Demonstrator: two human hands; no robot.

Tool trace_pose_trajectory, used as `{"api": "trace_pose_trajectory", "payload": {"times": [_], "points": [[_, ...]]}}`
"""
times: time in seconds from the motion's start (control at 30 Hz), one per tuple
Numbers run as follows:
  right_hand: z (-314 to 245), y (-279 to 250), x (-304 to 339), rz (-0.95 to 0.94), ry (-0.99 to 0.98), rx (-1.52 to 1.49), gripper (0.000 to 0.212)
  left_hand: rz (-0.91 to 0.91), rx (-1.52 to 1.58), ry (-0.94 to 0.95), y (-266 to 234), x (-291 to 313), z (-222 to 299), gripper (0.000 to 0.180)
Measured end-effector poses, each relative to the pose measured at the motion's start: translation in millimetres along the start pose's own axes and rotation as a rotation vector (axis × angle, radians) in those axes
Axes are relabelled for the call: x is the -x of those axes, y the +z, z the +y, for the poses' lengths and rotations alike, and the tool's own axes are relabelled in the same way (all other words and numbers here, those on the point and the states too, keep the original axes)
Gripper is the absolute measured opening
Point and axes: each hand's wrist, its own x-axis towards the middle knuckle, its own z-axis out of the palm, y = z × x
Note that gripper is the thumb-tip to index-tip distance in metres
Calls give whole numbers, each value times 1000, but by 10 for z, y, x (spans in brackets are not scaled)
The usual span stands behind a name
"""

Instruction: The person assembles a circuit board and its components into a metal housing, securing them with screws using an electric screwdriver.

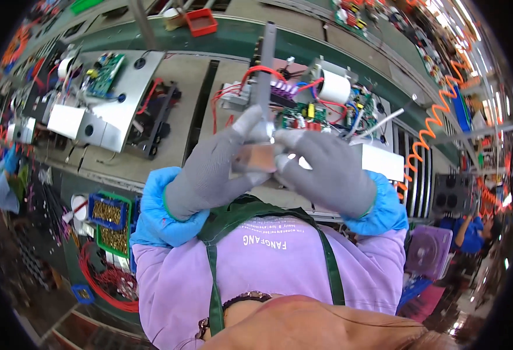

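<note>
Both hands wear grey gloves, with blue sleeve covers at the wrists. My left hand [213,169] is closed, its thumb and fingers around a small flat brownish piece [257,157], slightly smeared by motion. My right hand [326,172] curls in at the piece's right edge, thumb and fingertips close together; whether it grips the piece too is hard to tell. Just beyond the fingertips, a long grey metal bar [265,70] extends away from me. Under and behind the hands lies an electronic assembly with a green circuit board [303,116], red wires and a white cylinder [334,87].
A second assembly on a metal plate [131,87] stands to the left on the line. Blue bins of brass-coloured small parts [108,211] and a bundle of red wires [108,274] lie at lower left. An orange coiled hose [431,125] hangs at right. A red tray [201,22] sits at the back.
</note>
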Motion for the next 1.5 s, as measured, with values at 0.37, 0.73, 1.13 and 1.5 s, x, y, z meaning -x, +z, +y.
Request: {"api": "trace_pose_trajectory", "payload": {"times": [0.37, 0.73, 1.13, 1.5], "points": [[1831, 183, -409, -447, 489, 216, 24, 97, -452, 385, 491, -587, -205, 22], [2001, 927, -718, -672, 537, 10, 30, 163, -333, 336, 503, -652, -188, 24], [1964, 1050, -650, -867, 319, 101, 28, 158, -338, 333, 500, -645, -228, 26], [1934, 1120, -608, -790, 308, 121, 26, 164, -349, 333, 501, -644, -220, 26]]}}
